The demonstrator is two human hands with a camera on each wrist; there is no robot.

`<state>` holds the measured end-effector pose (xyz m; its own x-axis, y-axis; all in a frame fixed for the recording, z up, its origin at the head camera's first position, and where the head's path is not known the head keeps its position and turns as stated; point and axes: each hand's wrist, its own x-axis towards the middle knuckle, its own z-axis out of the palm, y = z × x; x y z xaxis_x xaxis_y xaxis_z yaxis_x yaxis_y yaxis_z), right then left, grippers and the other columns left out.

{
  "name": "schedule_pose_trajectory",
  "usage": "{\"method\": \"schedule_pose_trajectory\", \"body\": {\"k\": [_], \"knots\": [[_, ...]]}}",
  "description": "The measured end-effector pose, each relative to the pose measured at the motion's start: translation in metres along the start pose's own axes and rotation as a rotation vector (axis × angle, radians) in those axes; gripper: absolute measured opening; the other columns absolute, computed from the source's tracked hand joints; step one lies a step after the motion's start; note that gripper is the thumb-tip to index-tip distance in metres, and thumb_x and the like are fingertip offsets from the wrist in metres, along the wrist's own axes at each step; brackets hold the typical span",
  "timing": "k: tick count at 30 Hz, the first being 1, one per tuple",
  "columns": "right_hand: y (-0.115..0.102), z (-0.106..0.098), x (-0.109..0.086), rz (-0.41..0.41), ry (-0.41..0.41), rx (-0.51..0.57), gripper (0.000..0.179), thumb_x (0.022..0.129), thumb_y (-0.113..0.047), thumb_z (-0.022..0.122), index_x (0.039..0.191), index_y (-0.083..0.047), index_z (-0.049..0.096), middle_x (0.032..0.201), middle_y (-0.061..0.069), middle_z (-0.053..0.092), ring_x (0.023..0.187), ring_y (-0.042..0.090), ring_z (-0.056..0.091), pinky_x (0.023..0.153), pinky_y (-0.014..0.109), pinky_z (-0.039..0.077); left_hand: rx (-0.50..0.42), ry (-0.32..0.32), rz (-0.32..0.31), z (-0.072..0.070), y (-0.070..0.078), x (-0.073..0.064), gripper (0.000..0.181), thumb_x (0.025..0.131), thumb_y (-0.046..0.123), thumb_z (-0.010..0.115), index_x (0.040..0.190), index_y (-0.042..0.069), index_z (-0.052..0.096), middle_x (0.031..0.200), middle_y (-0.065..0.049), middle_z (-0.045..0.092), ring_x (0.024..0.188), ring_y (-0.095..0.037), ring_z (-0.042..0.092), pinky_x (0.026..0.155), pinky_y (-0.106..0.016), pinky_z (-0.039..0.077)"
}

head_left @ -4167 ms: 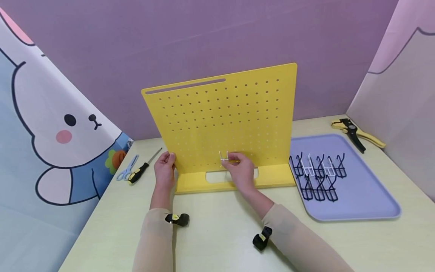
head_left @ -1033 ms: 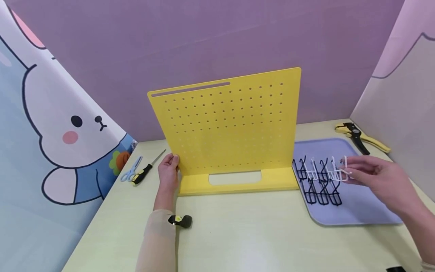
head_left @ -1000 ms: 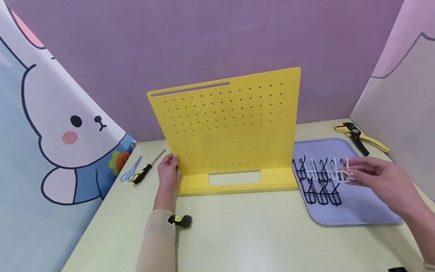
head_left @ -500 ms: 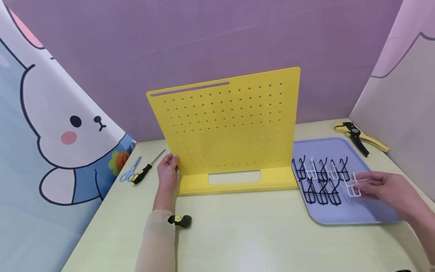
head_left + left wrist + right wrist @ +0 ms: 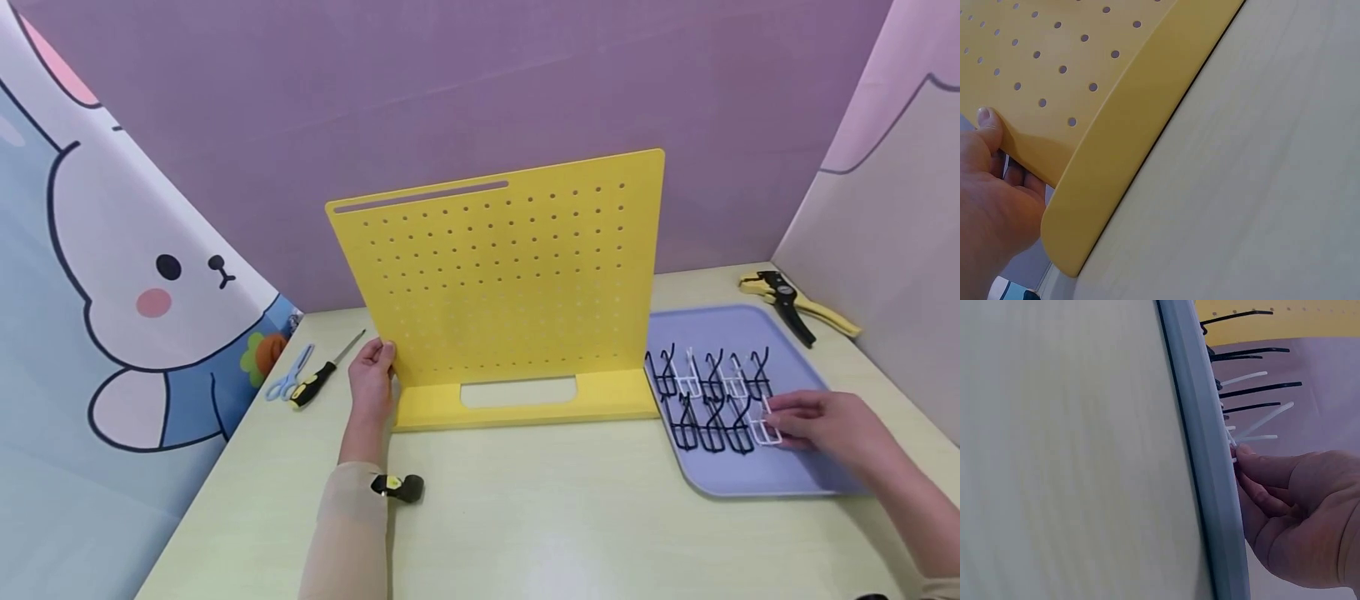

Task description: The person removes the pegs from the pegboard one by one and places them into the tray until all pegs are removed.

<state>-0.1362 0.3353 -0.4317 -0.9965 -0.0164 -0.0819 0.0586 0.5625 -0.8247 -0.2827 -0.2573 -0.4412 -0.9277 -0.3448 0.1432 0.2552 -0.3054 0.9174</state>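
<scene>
A yellow pegboard point(image 5: 517, 267) with rows of small holes stands upright on its base. My left hand point(image 5: 371, 375) grips its lower left edge, thumb on the front face and fingers behind, as the left wrist view shows of the board point(image 5: 1029, 125). On the right, my right hand point(image 5: 832, 425) pinches a white wire hook point(image 5: 767, 429) at the front row in the lilac tray point(image 5: 802, 475). Black wire hooks point(image 5: 711, 429) stand just left of it. In the right wrist view, thumb and fingertips hold the white hook point(image 5: 1263, 422) close behind the tray's rim.
Behind the front row, black hooks and white hooks point(image 5: 688, 379) alternate in the tray. A wire stripper point(image 5: 787, 300) lies at the back right. Blue scissors point(image 5: 288, 375) and a screwdriver point(image 5: 318, 379) lie left of the board. A purple wall point(image 5: 480, 83) stands behind.
The white hook has left the pegboard, travelled right over the tray, and come down toward the front row in my right hand. My left hand keeps its grip on the board's edge.
</scene>
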Motion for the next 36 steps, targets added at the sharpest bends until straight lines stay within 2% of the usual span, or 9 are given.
{"method": "schedule_pose_trajectory", "body": {"k": [7,10,15,21,25,28,31,33,36], "knots": [[-0.008,0.002,0.002,0.027,0.064,-0.247,0.045,0.094,-0.022,0.074,0.118,0.015,0.063,0.088,0.016,0.074,0.061,0.016,0.069,0.059,0.023,0.047,0.016,0.008,-0.011,0.002,0.002,0.0,0.013,0.1,0.005,0.064,0.094,0.013,0.072,0.074,0.003,0.062,0.073,-0.008,0.056,0.072,-0.02,0.052],[-0.009,0.003,0.004,0.037,0.055,-0.278,0.048,0.094,-0.028,0.074,0.118,0.013,0.064,0.084,0.01,0.073,0.06,0.019,0.068,0.06,0.024,0.042,0.025,0.015,-0.006,0.002,0.003,0.001,0.012,0.1,0.005,0.064,0.094,0.013,0.072,0.074,0.003,0.061,0.072,-0.008,0.056,0.071,-0.02,0.051],[-0.011,0.002,0.004,0.049,0.085,-0.302,0.047,0.096,-0.031,0.071,0.118,0.011,0.066,0.076,0.002,0.071,0.063,0.017,0.065,0.059,0.027,0.043,0.039,0.03,0.0,-0.001,0.004,0.003,0.01,0.098,0.006,0.066,0.095,0.013,0.073,0.077,0.003,0.065,0.072,-0.008,0.058,0.069,-0.019,0.051],[-0.028,-0.006,-0.001,0.026,0.245,-0.276,0.044,0.1,-0.03,0.066,0.116,0.011,0.067,0.083,0.015,0.074,0.063,0.015,0.066,0.053,0.028,0.049,0.07,0.0,-0.013,-0.01,0.011,0.007,0.008,0.098,0.009,0.068,0.104,0.012,0.072,0.088,0.003,0.07,0.084,-0.009,0.064,0.083,-0.025,0.055],[-0.047,-0.004,0.001,-0.073,0.34,-0.3,0.047,0.101,-0.035,0.063,0.118,0.008,0.068,0.09,0.021,0.074,0.063,0.015,0.067,0.053,0.027,0.046,0.014,-0.011,-0.019,-0.022,0.028,0.009,0.024,0.102,0.019,0.062,0.121,0.004,0.066,0.112,-0.004,0.067,0.11,-0.02,0.061,0.099,-0.036,0.051],[-0.064,0.005,0.004,-0.13,0.383,-0.306,0.044,0.101,-0.037,0.063,0.118,0.003,0.07,0.097,0.024,0.073,0.076,0.027,0.069,0.057,0.028,0.046,-0.032,0.04,0.028,-0.026,0.048,0.009,0.034,0.104,0.026,0.059,0.124,-0.002,0.063,0.122,-0.009,0.065,0.118,-0.028,0.057,0.099,-0.038,0.05],[-0.084,0.019,0.006,-0.19,0.418,-0.294,0.038,0.101,-0.035,0.064,0.117,-0.001,0.072,0.103,0.024,0.072,0.092,0.039,0.066,0.063,0.028,0.044,-0.039,0.102,0.111,-0.02,0.07,0.006,0.034,0.103,0.029,0.061,0.115,-0.002,0.066,0.115,-0.011,0.067,0.107,-0.026,0.06,0.088,-0.032,0.054],[-0.098,0.027,0.007,-0.237,0.428,-0.262,0.036,0.1,-0.034,0.065,0.117,-0.003,0.072,0.105,0.022,0.073,0.094,0.04,0.067,0.064,0.023,0.046,-0.038,0.125,0.174,-0.011,0.083,0.002,0.032,0.102,0.03,0.064,0.106,-0.002,0.068,0.104,-0.01,0.067,0.093,-0.023,0.061,0.079,-0.028,0.055],[-0.12,0.038,0.01,-0.307,0.419,-0.214,0.033,0.1,-0.033,0.066,0.117,-0.006,0.073,0.107,0.016,0.073,0.093,0.038,0.069,0.065,0.016,0.05,-0.019,0.095,0.261,0.007,0.099,-0.008,0.032,0.101,0.03,0.066,0.097,-0.002,0.068,0.091,-0.009,0.066,0.078,-0.021,0.059,0.068,-0.026,0.053]]}}
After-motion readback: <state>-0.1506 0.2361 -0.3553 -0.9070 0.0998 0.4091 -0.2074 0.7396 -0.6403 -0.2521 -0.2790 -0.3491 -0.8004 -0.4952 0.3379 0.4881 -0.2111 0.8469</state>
